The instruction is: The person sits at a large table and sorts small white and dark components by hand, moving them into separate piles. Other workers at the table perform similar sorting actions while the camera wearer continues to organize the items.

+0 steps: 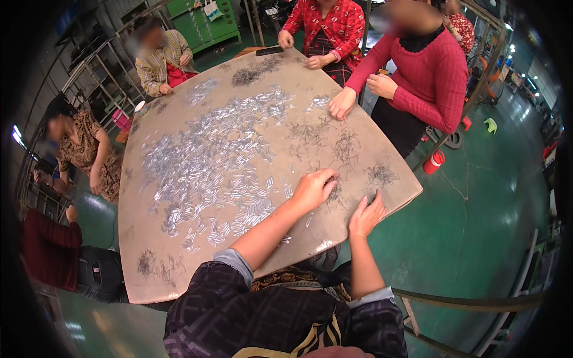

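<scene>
My left hand [313,190] rests over a small heap of thin dark wire-like pieces [336,196] near the table's front right. Its fingers curl in toward the thumb; anything pinched there is too small to make out. To its right, my right hand [365,217] is at the table's edge, fingers stretched out and apart, with nothing visible in it. Further heaps of the dark pieces [382,174] lie just beyond my hands. A broad spread of small shiny silver strips [209,164] covers the middle of the brown tabletop [136,250].
Several people sit around the table; a co-worker's hand [342,104] in a red sleeve touches the far right edge. A dark pile [256,73] and a black box [269,51] lie at the far end. A red bucket [434,162] stands on the green floor [477,203].
</scene>
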The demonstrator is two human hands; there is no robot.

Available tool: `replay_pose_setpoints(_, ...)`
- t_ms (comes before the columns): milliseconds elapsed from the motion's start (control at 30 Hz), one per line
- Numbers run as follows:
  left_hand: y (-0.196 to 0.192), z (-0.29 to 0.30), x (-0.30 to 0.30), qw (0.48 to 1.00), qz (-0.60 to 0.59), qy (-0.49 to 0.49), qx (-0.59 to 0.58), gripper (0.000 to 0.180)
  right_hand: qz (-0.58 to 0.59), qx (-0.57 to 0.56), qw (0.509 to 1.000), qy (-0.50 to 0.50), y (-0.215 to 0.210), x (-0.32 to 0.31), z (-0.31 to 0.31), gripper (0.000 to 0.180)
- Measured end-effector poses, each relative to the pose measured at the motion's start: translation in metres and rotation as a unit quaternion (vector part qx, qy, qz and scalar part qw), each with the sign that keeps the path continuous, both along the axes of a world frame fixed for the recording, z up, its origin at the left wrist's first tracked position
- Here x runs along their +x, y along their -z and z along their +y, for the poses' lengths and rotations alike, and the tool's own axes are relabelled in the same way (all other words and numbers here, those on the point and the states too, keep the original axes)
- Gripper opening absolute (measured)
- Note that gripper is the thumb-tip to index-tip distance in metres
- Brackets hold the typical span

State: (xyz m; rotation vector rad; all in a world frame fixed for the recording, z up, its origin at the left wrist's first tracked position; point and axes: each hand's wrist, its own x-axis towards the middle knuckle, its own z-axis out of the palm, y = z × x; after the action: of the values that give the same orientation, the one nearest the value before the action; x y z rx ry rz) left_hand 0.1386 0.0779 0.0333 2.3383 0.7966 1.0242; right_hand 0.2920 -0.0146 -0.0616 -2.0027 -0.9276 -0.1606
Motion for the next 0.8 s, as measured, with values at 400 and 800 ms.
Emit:
replay_pose_setpoints(400, 0.074, 0.129, -0.056, 0.922, 0.129, -0.332, -0.151, 0.018, 0.001, -0.007, 1.0, 0.004, -0.002, -0.002, 0.0, 0.05)
replay_pose_setpoints(800, 0.078, 0.156, -0.045, 0.943, 0.176, -0.259, -0.108, 0.02, -0.005, -0.025, 1.0, 0.005, 0.001, -0.001, 0.0, 0.052)
